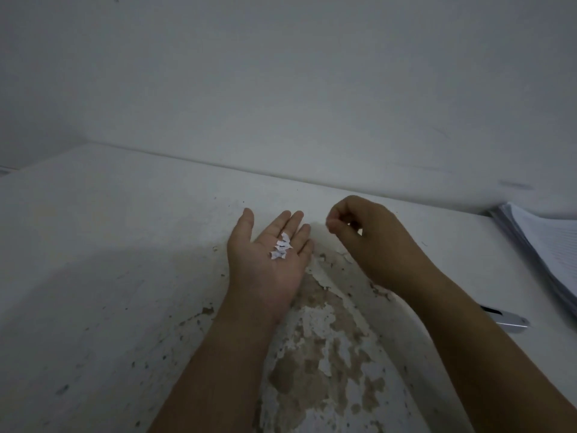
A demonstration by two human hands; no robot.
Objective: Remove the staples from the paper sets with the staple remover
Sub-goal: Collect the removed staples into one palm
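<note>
My left hand [268,251] lies palm up over the white table [109,245], fingers straight, with several small torn white paper scraps [281,246] resting on the palm. To its right my right hand [368,239] hovers with fingers curled and thumb meeting the fingertips; anything pinched there is too small to make out. A stack of lined paper sets [546,251] lies at the table's right edge. A silver metal tool, likely the staple remover [509,318], sits on the table below the stack, partly hidden behind my right forearm.
The tabletop paint is peeling in a brown patch [324,339] under and between my forearms. A plain white wall [281,89] rises right behind the table's far edge. The table's left side runs to a corner at far left.
</note>
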